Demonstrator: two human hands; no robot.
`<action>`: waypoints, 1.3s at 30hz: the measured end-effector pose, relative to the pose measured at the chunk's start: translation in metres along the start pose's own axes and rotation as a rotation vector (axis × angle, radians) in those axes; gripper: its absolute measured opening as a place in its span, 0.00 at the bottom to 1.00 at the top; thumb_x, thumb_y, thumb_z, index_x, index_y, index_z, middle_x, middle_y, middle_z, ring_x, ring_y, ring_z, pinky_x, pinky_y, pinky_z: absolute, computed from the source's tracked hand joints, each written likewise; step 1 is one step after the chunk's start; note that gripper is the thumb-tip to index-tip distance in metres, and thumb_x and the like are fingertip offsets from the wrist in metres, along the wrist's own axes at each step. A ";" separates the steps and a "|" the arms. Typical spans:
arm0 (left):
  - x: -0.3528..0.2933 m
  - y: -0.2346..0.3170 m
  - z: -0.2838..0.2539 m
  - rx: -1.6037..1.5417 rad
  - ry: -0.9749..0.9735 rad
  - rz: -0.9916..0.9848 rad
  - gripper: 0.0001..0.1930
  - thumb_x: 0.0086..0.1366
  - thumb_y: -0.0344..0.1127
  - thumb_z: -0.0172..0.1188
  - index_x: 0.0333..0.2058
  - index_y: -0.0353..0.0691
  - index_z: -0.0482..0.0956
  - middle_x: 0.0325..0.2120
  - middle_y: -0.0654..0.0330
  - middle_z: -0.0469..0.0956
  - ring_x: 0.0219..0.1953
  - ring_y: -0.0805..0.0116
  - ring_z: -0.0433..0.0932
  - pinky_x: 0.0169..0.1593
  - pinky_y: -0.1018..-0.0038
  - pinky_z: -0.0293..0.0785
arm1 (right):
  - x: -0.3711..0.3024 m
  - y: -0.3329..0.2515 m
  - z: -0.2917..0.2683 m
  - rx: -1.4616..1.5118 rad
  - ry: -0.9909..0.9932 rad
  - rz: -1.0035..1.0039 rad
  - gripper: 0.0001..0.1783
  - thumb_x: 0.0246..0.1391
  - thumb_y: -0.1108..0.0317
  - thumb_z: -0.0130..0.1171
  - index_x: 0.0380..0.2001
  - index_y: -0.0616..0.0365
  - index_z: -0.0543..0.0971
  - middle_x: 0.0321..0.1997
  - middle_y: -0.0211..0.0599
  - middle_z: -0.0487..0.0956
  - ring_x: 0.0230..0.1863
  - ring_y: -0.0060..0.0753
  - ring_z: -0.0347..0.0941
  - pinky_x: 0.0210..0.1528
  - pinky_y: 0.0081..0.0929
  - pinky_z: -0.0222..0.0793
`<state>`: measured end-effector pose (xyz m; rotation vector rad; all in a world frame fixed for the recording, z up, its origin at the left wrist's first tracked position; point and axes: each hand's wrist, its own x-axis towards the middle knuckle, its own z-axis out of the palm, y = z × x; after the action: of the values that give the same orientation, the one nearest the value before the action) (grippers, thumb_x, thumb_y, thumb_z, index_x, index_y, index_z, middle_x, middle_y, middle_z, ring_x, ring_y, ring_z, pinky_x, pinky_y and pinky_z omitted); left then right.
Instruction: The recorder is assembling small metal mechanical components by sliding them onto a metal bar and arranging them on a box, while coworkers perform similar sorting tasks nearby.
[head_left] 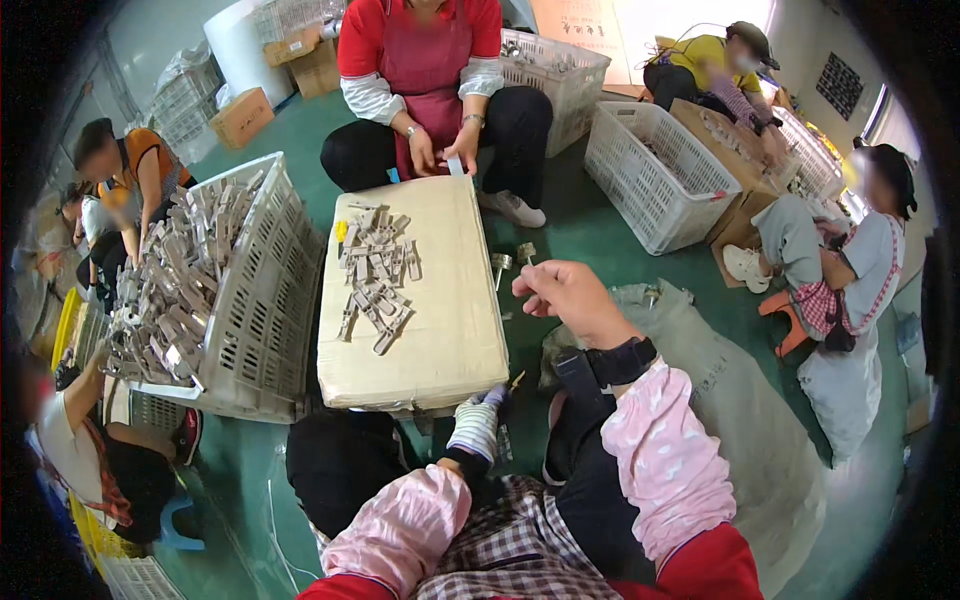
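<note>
My right hand [575, 300] is raised beside the cardboard box, its fingers curled into a pinch. A small shiny metal part [527, 252] shows just past the fingertips; I cannot tell whether they hold it. A similar metal part [501, 264] is at the box's right edge. My left hand [475, 425], in a striped glove, is closed low by the box's near right corner. Out of its fingers points a thin yellowish tip [517, 380], too small to name. On the cardboard box [440, 340] lies a loose pile of grey clip-like metal pieces [380, 265].
A white crate [265, 300] heaped with similar pieces stands at left. Across the box sits a person in a red apron [430, 60], hands at its far edge. A large plastic sack [740, 410] lies at right, another white crate [650, 180] beyond. Several people work around.
</note>
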<state>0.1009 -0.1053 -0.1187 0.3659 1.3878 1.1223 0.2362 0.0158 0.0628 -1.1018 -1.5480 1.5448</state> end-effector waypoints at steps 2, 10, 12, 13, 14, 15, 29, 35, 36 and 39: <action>0.002 -0.004 0.001 -0.003 -0.010 0.005 0.17 0.61 0.40 0.60 0.43 0.33 0.77 0.36 0.61 0.79 0.37 0.73 0.73 0.46 0.77 0.68 | 0.001 0.000 -0.001 -0.009 -0.026 0.011 0.18 0.60 0.55 0.50 0.33 0.61 0.77 0.33 0.29 0.77 0.30 0.19 0.73 0.34 0.19 0.69; 0.013 -0.016 -0.002 0.003 0.011 0.126 0.15 0.61 0.39 0.61 0.39 0.33 0.79 0.29 0.63 0.78 0.29 0.75 0.69 0.38 0.78 0.67 | 0.005 0.014 0.014 -0.160 -0.029 -0.015 0.13 0.57 0.63 0.54 0.33 0.63 0.78 0.32 0.29 0.78 0.30 0.18 0.72 0.34 0.19 0.68; 0.012 -0.015 0.000 -0.015 0.007 0.127 0.15 0.61 0.38 0.60 0.40 0.32 0.79 0.31 0.62 0.79 0.31 0.75 0.71 0.40 0.77 0.68 | 0.003 0.017 0.028 -0.370 -0.001 -0.123 0.09 0.53 0.67 0.57 0.30 0.64 0.78 0.32 0.31 0.78 0.31 0.20 0.72 0.34 0.20 0.67; 0.012 -0.017 -0.001 -0.014 0.001 0.131 0.15 0.61 0.37 0.60 0.40 0.31 0.78 0.32 0.61 0.79 0.32 0.74 0.72 0.41 0.77 0.68 | 0.005 0.025 0.037 -0.454 -0.018 -0.211 0.09 0.52 0.67 0.58 0.32 0.63 0.78 0.34 0.33 0.78 0.33 0.24 0.73 0.37 0.23 0.68; 0.014 -0.019 -0.002 -0.014 -0.003 0.138 0.15 0.61 0.37 0.60 0.41 0.31 0.78 0.33 0.60 0.79 0.33 0.73 0.73 0.42 0.77 0.69 | 0.008 0.031 0.047 -0.538 -0.039 -0.304 0.09 0.51 0.67 0.58 0.33 0.61 0.78 0.36 0.35 0.78 0.36 0.29 0.74 0.39 0.25 0.68; 0.017 -0.021 -0.002 -0.054 -0.014 0.128 0.15 0.61 0.36 0.60 0.42 0.30 0.77 0.35 0.59 0.80 0.35 0.72 0.74 0.44 0.76 0.69 | 0.011 0.036 0.056 -0.644 -0.104 -0.393 0.11 0.49 0.67 0.59 0.36 0.60 0.78 0.39 0.37 0.77 0.40 0.35 0.73 0.43 0.28 0.67; 0.054 -0.081 0.010 0.178 -0.078 0.549 0.14 0.64 0.39 0.48 0.43 0.39 0.77 0.36 0.52 0.79 0.38 0.64 0.77 0.44 0.71 0.72 | 0.096 0.074 0.235 -1.295 -0.469 -0.384 0.40 0.45 0.45 0.59 0.62 0.34 0.60 0.71 0.23 0.48 0.70 0.56 0.39 0.58 0.78 0.36; 0.064 -0.104 0.014 0.129 -0.143 0.389 0.15 0.64 0.39 0.49 0.42 0.38 0.77 0.37 0.52 0.79 0.37 0.64 0.77 0.44 0.71 0.72 | 0.128 0.089 0.241 -1.386 -0.472 -0.447 0.36 0.47 0.41 0.55 0.61 0.35 0.63 0.69 0.22 0.52 0.69 0.54 0.41 0.58 0.79 0.35; 0.066 -0.107 0.014 0.122 -0.146 0.372 0.15 0.64 0.40 0.49 0.42 0.38 0.77 0.37 0.52 0.79 0.37 0.64 0.77 0.44 0.71 0.72 | 0.128 0.089 0.239 -1.375 -0.479 -0.453 0.36 0.47 0.40 0.54 0.60 0.35 0.64 0.69 0.22 0.52 0.69 0.53 0.42 0.57 0.80 0.33; 0.071 -0.119 0.006 0.051 -0.141 0.312 0.15 0.64 0.40 0.50 0.42 0.37 0.77 0.37 0.52 0.79 0.37 0.64 0.77 0.44 0.71 0.72 | 0.118 0.091 0.220 -1.422 -0.513 -0.477 0.36 0.49 0.41 0.54 0.61 0.37 0.62 0.69 0.24 0.54 0.69 0.48 0.43 0.58 0.74 0.40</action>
<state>0.1399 -0.1033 -0.2516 0.7033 1.2638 1.2887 -0.0020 0.0248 -0.0530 -0.8063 -3.1171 0.1983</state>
